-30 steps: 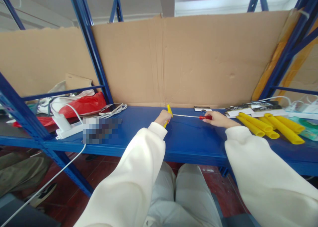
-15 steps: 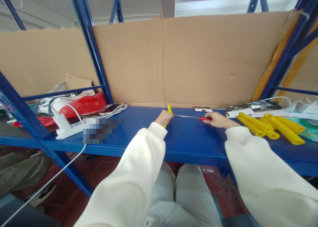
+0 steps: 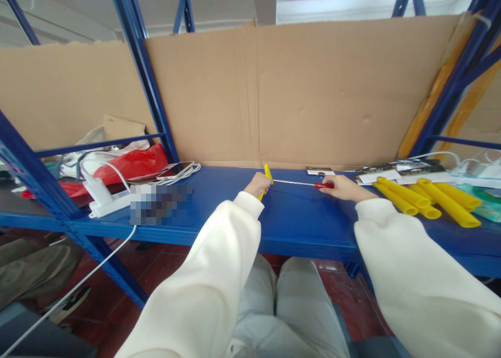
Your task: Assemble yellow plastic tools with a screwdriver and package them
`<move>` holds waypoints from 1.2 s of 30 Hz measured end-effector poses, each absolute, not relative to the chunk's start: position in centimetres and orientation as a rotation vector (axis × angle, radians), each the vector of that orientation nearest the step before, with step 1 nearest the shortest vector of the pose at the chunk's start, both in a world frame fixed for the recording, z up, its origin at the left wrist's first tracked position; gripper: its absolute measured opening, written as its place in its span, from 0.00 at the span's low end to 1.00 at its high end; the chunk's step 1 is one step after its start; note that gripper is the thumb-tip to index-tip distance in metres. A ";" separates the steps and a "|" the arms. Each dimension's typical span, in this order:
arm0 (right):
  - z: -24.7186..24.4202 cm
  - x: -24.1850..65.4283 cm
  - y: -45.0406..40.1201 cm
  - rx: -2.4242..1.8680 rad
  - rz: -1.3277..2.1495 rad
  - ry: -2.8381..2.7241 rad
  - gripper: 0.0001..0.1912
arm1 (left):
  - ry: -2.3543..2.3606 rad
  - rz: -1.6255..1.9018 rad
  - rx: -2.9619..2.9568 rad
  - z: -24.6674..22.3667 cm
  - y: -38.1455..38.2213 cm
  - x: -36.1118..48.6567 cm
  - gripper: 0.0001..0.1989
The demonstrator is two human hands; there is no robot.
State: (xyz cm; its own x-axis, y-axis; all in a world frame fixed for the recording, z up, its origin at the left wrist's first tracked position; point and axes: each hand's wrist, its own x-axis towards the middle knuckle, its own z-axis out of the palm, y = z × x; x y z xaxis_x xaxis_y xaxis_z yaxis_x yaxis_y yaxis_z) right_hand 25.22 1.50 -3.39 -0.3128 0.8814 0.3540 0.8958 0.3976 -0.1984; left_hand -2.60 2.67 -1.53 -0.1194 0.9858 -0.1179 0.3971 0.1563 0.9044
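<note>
My left hand (image 3: 259, 183) is wrapped around a slim yellow piece (image 3: 267, 171) that stands roughly upright above the blue shelf; the fingers hide its middle, and I cannot make out its exact kind. To the right, my right hand (image 3: 340, 187) is closed on the red handle of a screwdriver (image 3: 319, 185). Its long thin metal shaft points left and its end meets the yellow piece beside my left hand. Whether the tip sits in a screw is too small to tell.
Several yellow tubes (image 3: 450, 204) lie right of my right hand, with printed cards (image 3: 378, 174) behind them. One small card (image 3: 319, 171) rests by the cardboard wall (image 3: 313, 97). A white power strip (image 3: 109, 204), a phone with cable (image 3: 178, 171) and a red bag (image 3: 136, 162) are at left.
Both hands keep their places and grips. The screwdriver's shaft and handle look very slightly different, while the view has shifted a little.
</note>
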 end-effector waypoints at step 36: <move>-3.2 24.6 0.9 -1.484 -0.016 -2.258 0.08 | 1.651 0.923 1.375 -1.5 2.6 -2.6 0.07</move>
State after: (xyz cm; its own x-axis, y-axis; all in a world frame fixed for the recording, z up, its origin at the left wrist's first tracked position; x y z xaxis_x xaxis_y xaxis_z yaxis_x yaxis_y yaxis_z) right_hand 24.63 0.90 -3.16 -0.3303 0.8719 0.3616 0.8770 0.4252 -0.2240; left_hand -2.56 2.57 -1.51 -0.1089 0.9875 -0.1142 0.4197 0.1498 0.8952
